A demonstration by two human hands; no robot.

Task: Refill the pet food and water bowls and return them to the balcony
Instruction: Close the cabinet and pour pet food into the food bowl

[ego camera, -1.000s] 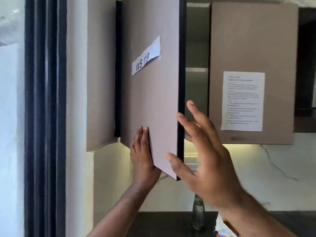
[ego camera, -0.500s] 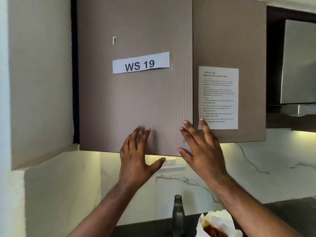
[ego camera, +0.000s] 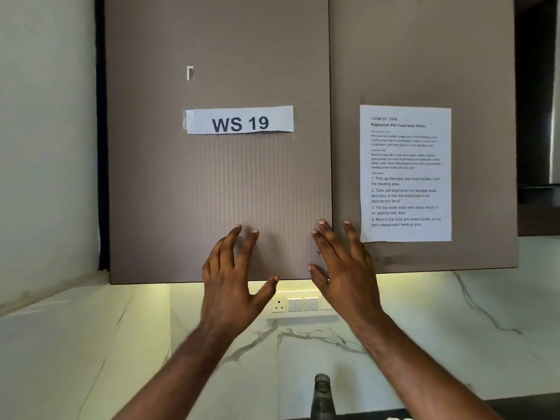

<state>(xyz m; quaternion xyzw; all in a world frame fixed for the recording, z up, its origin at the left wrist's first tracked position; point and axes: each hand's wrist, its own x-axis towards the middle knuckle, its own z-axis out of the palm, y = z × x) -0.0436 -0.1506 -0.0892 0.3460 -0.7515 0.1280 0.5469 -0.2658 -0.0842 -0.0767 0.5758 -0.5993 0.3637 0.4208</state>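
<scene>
Both my hands are raised in front of a brown wall cabinet. Its left door [ego camera: 218,177], labelled "WS 19", is shut flush with the right door [ego camera: 424,71]. My left hand [ego camera: 236,280] is spread with straight fingers at the left door's lower edge, holding nothing. My right hand [ego camera: 342,268] is spread over the seam between the two doors, fingers straight. Whether the fingertips touch the doors I cannot tell. No bowl or pet food shows.
A printed task sheet [ego camera: 405,174] is taped to the right door. Below the cabinet are a marble backsplash [ego camera: 303,353] and a socket strip [ego camera: 298,304]. A dark bottle [ego camera: 322,398] stands on the counter at the bottom edge. A white wall is at left.
The left cabinet door swung from half open to fully shut under my hands. My view turned to face the doors squarely and my hands have spread slightly.
</scene>
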